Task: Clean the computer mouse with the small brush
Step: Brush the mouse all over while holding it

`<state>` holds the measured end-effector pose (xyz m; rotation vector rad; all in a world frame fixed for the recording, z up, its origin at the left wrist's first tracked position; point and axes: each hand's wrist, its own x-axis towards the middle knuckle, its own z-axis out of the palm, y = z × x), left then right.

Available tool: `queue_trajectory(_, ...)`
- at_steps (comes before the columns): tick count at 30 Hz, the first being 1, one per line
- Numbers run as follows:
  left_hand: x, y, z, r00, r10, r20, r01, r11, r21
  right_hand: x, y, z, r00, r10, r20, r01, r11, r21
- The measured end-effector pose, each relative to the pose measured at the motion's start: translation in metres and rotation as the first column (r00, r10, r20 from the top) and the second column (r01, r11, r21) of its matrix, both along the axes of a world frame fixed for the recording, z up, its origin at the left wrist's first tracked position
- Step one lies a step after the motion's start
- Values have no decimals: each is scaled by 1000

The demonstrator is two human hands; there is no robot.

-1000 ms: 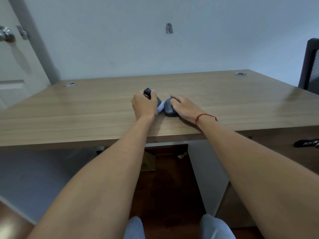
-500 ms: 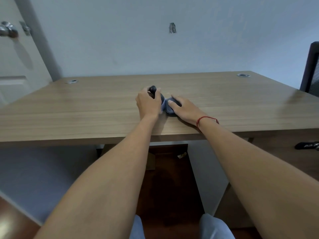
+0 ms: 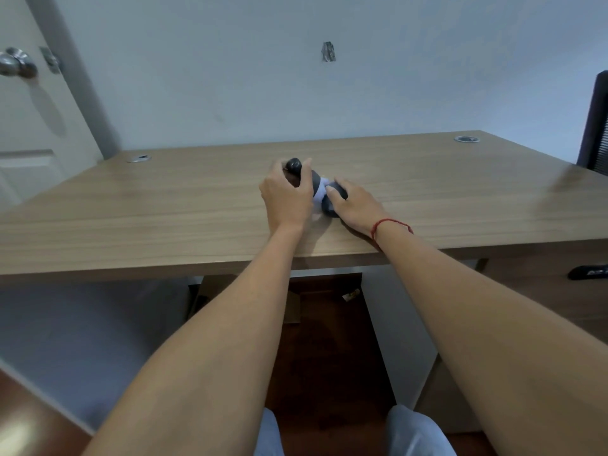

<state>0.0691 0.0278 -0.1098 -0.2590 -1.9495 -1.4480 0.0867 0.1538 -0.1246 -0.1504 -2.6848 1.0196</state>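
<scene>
- Computer mouse point(image 3: 333, 201) lying on the desk point(image 3: 164, 205) just right of frame centre, near the front edge; small, dark, hard-shelled, probably light and apt to slide on the smooth wood unless pinned.
- Right hand point(image 3: 353, 200) laid flat over the mouse, fingers pressed down on its top and holding it in place; best held by the sides, leaving the top and seams open to the bristles.
- Small brush point(image 3: 304, 177) gripped in the left hand point(image 3: 286, 195), fingers wrapped tight round a stubby dark handle with a rounded knob showing above the knuckles; pale bristle end meeting the mouse's left flank.
- Bristles likely soft and yielding, handle stiff; light strokes probably enough.
- Nothing else near the work: two cable grommets point(image 3: 139, 158) far back at left and right corners, well apart.
- Door knob point(image 3: 18, 65) at upper left, chair back point(image 3: 597, 126) at right edge, dark handle point(image 3: 589, 272) lower right; none in the way.
</scene>
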Motion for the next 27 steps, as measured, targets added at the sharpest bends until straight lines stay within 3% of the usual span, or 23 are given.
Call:
queue_trajectory(4,-2,0,-3,994,52,93,-40,990,-132,2,-2,1,1000,-3,-10,3,1000,1)
queue_trajectory(8,1,2,0,1000,1,3,-1,999,-33,4,-2,2,1000,-11,-6,11,1000,-16)
queue_trajectory(13,-9,2,-5,993,39,114,-19,985,-171,16,-4,2,1000,-28,-2,28,997,-76)
queue_trajectory(20,-12,-4,8,999,1,32,-4,996,94,17,6,2,998,-13,-66,2,985,-171)
queue_trajectory(23,-13,3,7,1000,-4,19,6,996,-90,17,7,1,997,-12,-78,-4,979,-206)
queue_trajectory(27,-17,-6,2,992,115,57,-87,929,-359,19,9,2,994,-26,-105,6,981,-192)
